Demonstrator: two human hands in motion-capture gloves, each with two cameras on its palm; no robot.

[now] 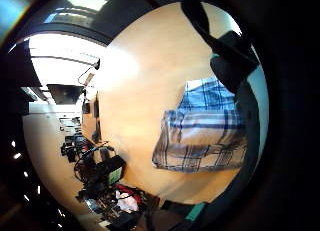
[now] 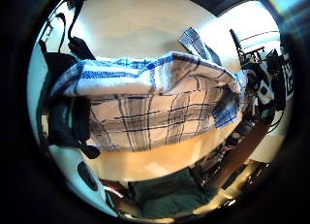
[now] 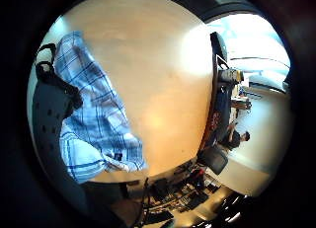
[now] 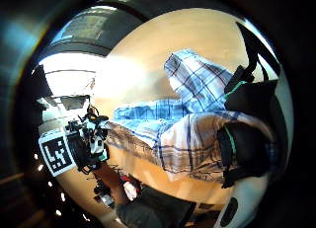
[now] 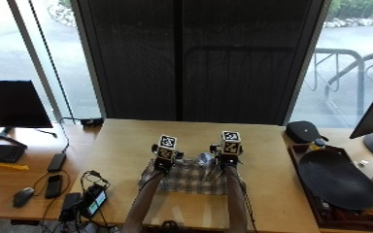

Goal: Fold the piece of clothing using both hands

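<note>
Blue-and-white plaid garment lying on the wooden surface, part folded, far edge apparently pinched by left hand and right hand. Best kept level, both fingers moving together, corners matched before pressing flat.

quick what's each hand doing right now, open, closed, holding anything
Left hand: holding the plaid garment at its left side.
Right hand: holding the same garment at its right side.
</note>
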